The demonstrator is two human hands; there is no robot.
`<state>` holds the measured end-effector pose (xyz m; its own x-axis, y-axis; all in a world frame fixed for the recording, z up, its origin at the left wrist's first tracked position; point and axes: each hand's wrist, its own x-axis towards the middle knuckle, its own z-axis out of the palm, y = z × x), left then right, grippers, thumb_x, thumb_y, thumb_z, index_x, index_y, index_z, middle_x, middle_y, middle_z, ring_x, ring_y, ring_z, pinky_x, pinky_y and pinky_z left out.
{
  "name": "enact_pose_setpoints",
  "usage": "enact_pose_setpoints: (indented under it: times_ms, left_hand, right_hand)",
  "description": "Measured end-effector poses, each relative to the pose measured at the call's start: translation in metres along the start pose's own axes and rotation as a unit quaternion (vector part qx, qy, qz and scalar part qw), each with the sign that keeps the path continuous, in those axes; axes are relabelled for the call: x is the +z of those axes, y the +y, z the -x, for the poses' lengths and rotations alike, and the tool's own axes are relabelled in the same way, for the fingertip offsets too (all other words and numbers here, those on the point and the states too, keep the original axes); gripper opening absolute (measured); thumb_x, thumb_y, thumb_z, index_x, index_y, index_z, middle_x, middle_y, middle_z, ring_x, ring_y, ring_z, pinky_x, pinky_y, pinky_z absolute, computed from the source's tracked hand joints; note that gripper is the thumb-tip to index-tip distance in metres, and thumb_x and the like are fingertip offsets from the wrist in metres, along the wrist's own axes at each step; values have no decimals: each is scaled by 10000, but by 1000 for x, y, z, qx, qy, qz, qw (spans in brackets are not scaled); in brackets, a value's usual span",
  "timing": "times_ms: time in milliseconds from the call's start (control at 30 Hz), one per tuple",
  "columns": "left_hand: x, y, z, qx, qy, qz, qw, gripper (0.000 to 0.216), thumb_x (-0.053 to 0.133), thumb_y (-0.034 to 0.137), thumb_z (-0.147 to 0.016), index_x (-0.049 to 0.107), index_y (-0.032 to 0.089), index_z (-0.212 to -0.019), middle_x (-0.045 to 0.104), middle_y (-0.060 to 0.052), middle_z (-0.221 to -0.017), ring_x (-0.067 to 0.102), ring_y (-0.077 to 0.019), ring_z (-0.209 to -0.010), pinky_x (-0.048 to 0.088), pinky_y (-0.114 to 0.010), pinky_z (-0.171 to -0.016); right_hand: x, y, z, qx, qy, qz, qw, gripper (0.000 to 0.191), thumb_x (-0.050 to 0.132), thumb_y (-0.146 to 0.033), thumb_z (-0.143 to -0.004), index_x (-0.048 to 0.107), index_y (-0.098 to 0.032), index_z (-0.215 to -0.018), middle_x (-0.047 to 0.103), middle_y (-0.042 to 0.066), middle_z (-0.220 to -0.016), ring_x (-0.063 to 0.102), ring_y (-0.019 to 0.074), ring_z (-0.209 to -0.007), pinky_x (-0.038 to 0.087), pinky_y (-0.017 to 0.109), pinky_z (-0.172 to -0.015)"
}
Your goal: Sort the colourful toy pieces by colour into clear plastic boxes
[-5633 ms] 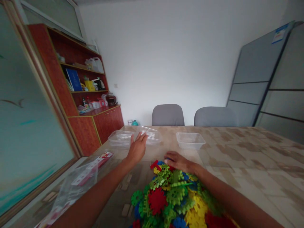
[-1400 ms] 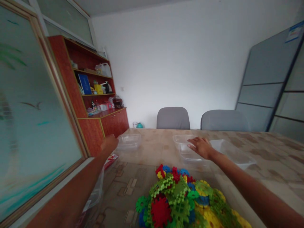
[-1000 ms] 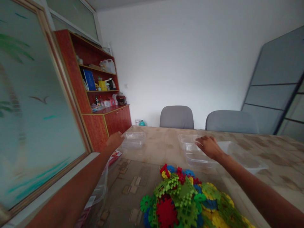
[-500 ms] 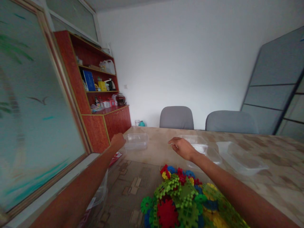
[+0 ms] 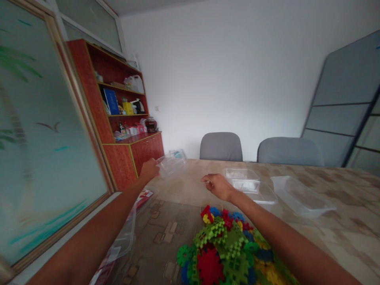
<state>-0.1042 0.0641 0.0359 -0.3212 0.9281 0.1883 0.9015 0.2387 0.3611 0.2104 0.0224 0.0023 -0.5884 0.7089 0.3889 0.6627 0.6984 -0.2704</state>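
Note:
My left hand (image 5: 149,170) grips the near edge of a clear plastic container (image 5: 171,163), which is lifted and tilted above the far left of the table (image 5: 341,233). My right hand (image 5: 217,185) hovers over the middle of the table with loosely curled fingers and nothing in it. It is between that container and two clear containers (image 5: 247,184) to its right. A heap of colourful interlocking toy pieces (image 5: 228,247) lies near me, under my right forearm.
A third clear container (image 5: 299,196) rests at the right. A clear plastic bag with printed cards (image 5: 118,243) hangs at the table's left edge. Two grey chairs (image 5: 221,146) stand at the far side. A red wooden cabinet (image 5: 124,130) stands at left.
My left hand has lifted and tilted the left container off the table. My right hand left the containers at the right and moved left toward the middle.

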Motion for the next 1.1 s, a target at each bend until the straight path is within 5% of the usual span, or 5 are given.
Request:
enact_pose_setpoints:
  times_ms: [233,433,733,867,1100]
  left_hand:
    - [-14,22,16,26,-26,92,995,278,550,303,-926,556,142,-1153,607,-74,-1085,626,-191,-878,541,-370,-748]
    - [-1,65,55,70,-69,142,985,279,544,297,-930,547,145,-1164,610,-71,-1068,630,-180,-847,547,-352,-723]
    - [40,72,102,114,-168,128,971,260,536,285,-936,547,137,-1150,628,-54,-980,633,-146,-738,551,-300,-639]
    - [41,61,95,139,-128,73,979,267,536,302,-936,554,139,-1147,631,-54,-982,636,-154,-758,550,-318,-665]
    - [44,42,58,196,-34,-15,980,300,555,287,-921,542,173,-1199,538,-96,-1241,566,-239,-1056,487,-449,-881]
  right_hand:
    - [-21,16,19,28,47,1,999,300,499,-83,-823,673,-163,-1054,717,74,-981,671,167,-766,499,260,-756]
    - [-33,2,36,29,78,42,996,534,534,-141,-848,413,-202,-1365,488,109,-1335,638,139,-835,478,289,-864]
    - [-38,-7,66,35,-7,185,982,181,518,-133,-880,665,-205,-957,606,82,-1055,609,202,-901,467,261,-746]
    - [-29,-8,66,15,-53,233,971,214,493,-82,-879,686,-167,-841,651,99,-895,602,233,-875,446,316,-778]
    - [-28,-8,72,-10,-72,265,961,111,590,-184,-849,697,-173,-876,642,106,-970,558,257,-966,408,359,-830]
